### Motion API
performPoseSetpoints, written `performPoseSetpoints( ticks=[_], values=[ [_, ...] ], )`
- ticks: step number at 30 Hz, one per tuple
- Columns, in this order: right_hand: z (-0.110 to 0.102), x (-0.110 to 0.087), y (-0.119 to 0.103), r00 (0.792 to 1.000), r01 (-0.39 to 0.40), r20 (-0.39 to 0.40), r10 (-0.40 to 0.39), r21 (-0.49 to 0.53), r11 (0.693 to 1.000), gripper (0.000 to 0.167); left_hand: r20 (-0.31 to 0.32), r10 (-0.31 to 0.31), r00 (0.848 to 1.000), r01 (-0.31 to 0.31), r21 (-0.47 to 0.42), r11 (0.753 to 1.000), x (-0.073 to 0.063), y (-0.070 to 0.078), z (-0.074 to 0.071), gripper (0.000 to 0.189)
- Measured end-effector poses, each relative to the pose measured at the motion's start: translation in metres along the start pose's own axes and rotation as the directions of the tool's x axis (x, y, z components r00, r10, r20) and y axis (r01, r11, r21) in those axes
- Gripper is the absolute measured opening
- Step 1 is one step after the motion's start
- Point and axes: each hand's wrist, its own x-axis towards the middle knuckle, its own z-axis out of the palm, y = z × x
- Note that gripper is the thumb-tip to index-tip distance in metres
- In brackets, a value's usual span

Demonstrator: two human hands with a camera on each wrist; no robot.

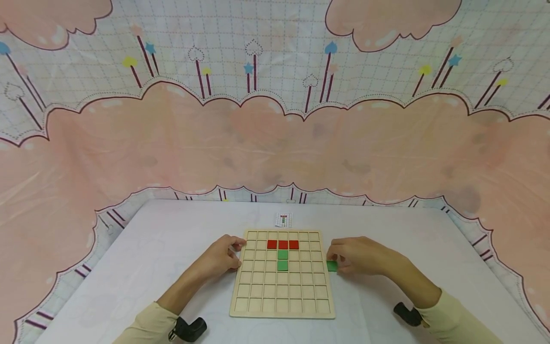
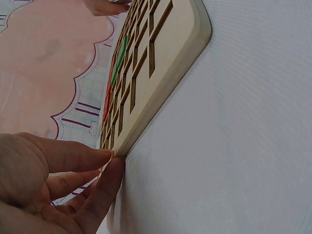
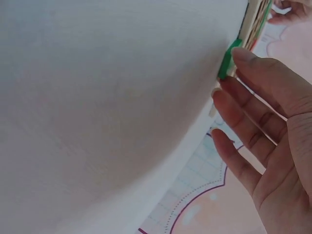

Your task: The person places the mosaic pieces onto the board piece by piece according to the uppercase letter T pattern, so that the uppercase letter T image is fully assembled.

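A pale wooden grid board (image 1: 263, 290) lies on the white table in the head view. Three red square tiles (image 1: 282, 244) form a row near its far side, with two green tiles (image 1: 282, 260) in a column below the middle one. My left hand (image 1: 221, 255) touches the board's left edge with thumb and fingertips, spread along it; the left wrist view shows the fingertips (image 2: 115, 168) against that edge. Just beyond the right edge, my right hand (image 1: 361, 256) pinches a green square tile (image 3: 228, 61) between thumb and finger, its other fingers loosely extended.
A small printed card (image 1: 283, 220) with a red and green T pattern lies behind the board. The white tabletop (image 1: 172, 248) surrounds the board. A patterned cloth backdrop (image 1: 275, 148) rises at the back and sides.
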Motion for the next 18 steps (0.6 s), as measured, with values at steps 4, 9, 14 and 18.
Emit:
performPoseSetpoints(
  ticks=[4,9,14,18],
  values=[
    [0.0033,-0.0013,0.0019,0.999,0.034,-0.031,-0.035,-0.016,0.999,0.021,-0.001,-0.001,1.0,0.001,0.009,1.0,0.0004,0.0003,-0.0001,0.052],
    [0.0055,-0.0016,0.003,0.999,0.025,-0.03,-0.025,-0.012,1.0,0.02,-0.002,-0.013,1.0,0.013,0.021,1.0,0.0014,0.0002,0.0001,0.052],
    [0.0057,-0.0016,0.0064,1.0,-0.008,-0.022,0.008,0.0,1.0,0.023,0.003,-0.013,1.0,0.013,0.026,1.0,0.0018,0.0004,-0.0002,0.052],
    [0.0055,-0.0024,0.0104,0.999,-0.034,-0.018,0.034,0.001,0.999,0.023,0.002,-0.004,1.0,0.003,0.028,1.0,0.0021,0.0001,-0.0002,0.052]
  ],
)
